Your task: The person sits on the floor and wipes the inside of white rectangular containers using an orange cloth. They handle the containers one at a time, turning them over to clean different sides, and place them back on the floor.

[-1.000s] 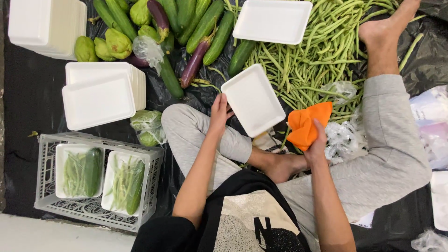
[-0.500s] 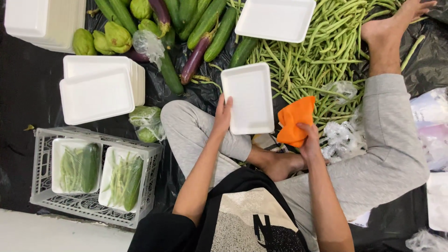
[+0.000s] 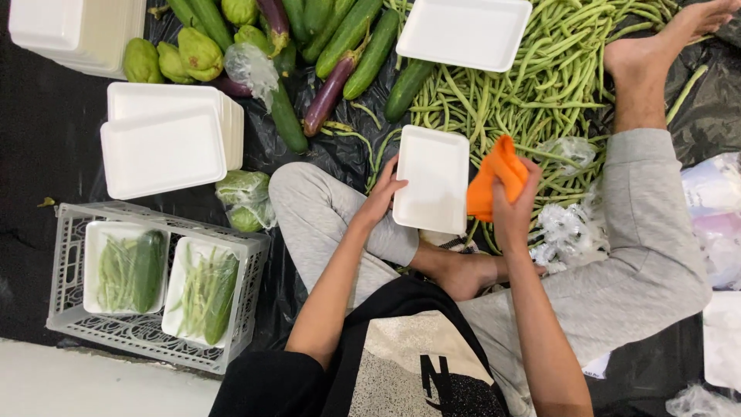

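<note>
In the head view, the person sits cross-legged on black plastic sheeting (image 3: 46, 154) spread over the floor, and the left hand (image 3: 384, 193) grips the left long edge of an empty white foam tray (image 3: 432, 181) at the centre of the frame, thumb on the tray's upper face and fingers curled under the rim. The tray's long axis runs up and down the frame, tilted slightly, and it hangs above the lap rather than resting on anything. Immediately to its right, the right hand (image 3: 513, 205) has its fingers closed around a bunched orange cloth (image 3: 494, 181), which touches or nearly touches the tray's right edge; the cloth hand is therefore just beside the tray's bare face, with the tray lying to its left. Above both hands, a heap of green beans (image 3: 540, 85) fills the upper right, with a second empty foam tray (image 3: 463, 31) lying on top of it. Cucumbers (image 3: 370, 46), purple aubergines (image 3: 328, 93) and pale green chayotes (image 3: 193, 50) lie across the upper centre and upper left. Two stacks of empty foam trays (image 3: 166, 143) sit at the left. At lower left, a grey plastic crate (image 3: 147, 340) holds two wrapped trays (image 3: 123, 266), each packed with green beans and one cucumber, side by side.
</note>
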